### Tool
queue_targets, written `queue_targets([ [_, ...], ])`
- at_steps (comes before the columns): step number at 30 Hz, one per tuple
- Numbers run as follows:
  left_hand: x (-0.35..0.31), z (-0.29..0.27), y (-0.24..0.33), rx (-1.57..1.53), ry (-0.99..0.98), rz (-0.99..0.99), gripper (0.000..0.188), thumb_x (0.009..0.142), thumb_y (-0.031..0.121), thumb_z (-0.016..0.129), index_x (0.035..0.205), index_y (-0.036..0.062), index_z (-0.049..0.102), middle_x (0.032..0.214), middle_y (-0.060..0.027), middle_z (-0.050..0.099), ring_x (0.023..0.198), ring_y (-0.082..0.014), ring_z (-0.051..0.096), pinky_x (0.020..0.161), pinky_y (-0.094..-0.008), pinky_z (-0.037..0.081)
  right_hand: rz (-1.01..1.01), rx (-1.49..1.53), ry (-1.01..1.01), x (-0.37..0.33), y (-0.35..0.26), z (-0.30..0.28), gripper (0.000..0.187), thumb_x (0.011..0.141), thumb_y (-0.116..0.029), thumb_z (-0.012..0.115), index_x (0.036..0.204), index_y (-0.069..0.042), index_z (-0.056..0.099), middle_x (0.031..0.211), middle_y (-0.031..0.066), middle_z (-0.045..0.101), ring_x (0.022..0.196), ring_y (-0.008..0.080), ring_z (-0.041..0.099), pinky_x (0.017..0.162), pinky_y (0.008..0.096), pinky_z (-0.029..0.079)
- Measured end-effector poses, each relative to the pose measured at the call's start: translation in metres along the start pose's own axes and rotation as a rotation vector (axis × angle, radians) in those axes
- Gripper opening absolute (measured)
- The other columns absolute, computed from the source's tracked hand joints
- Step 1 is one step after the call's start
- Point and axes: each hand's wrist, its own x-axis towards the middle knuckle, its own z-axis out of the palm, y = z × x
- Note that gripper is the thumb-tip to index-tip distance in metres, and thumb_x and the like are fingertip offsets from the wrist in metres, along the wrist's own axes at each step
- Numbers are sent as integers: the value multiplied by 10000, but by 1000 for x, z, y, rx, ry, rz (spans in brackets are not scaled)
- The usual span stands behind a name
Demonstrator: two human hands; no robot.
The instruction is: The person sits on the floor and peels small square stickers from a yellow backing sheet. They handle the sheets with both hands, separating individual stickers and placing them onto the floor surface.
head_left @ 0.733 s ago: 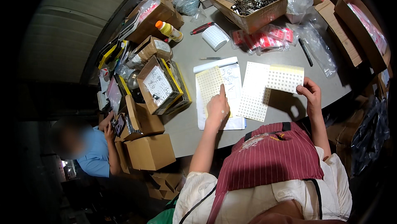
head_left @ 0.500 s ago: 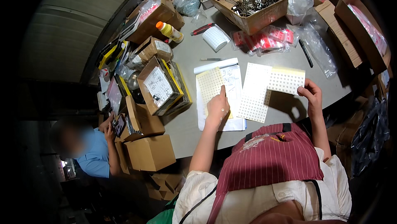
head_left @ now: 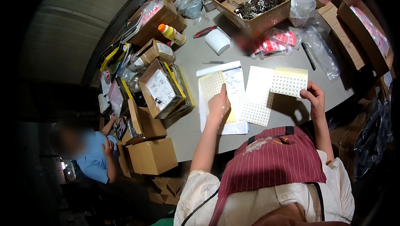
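My left hand (head_left: 218,104) rests on a yellowish sheet of small round labels (head_left: 211,83), index finger stretched out over it and nothing gripped. Several small white round stickers cling to the back of that hand. Under the yellowish sheet lies a stack of papers with handwriting (head_left: 235,85). Between thumb and fingers, my right hand (head_left: 315,96) pinches the lower right corner of a white sticker sheet (head_left: 289,81), lifted over the table with its yellow upper strip curling. Beside it a longer white sticker sheet (head_left: 256,95) lies partly tucked under the held one.
Beyond the papers are a white label roll (head_left: 217,40), a red cutter (head_left: 205,31), a black marker (head_left: 308,56) and red-and-white packets (head_left: 273,43). A carton of metal clips (head_left: 250,3) stands at the back. Boxes (head_left: 159,87) crowd the left; a co-worker (head_left: 93,151) sits beyond them.
Both my hands keep nearly the same places; my left index finger has shifted very slightly on the yellowish sheet. The co-worker's near hand has drawn back toward the body.
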Motion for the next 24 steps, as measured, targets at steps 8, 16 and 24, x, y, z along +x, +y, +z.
queue_targets([
  [8,9,-5,0,-34,36,2,591,929,177,545,1494,63,419,701,-182,675,656,-379,679,592,-494,519,0,5,66,0,-7,12,201,889,-173,675,1004,-8,674,866,-7,637,803,79,557,764,248,442],
  [16,23,3,-8,13,-5,-8,639,916,165,539,1522,71,362,707,-178,682,658,-377,683,599,-501,520,3,-2,37,1,-7,11,200,889,-182,669,988,-9,673,849,-11,626,784,78,542,755,246,432],
  [24,41,-15,-8,-98,-15,-87,665,867,132,490,1525,119,393,835,-228,697,787,-416,677,723,-516,516,-17,5,36,5,0,13,226,887,-177,677,1029,-2,677,881,-1,647,812,87,563,774,252,449],
])
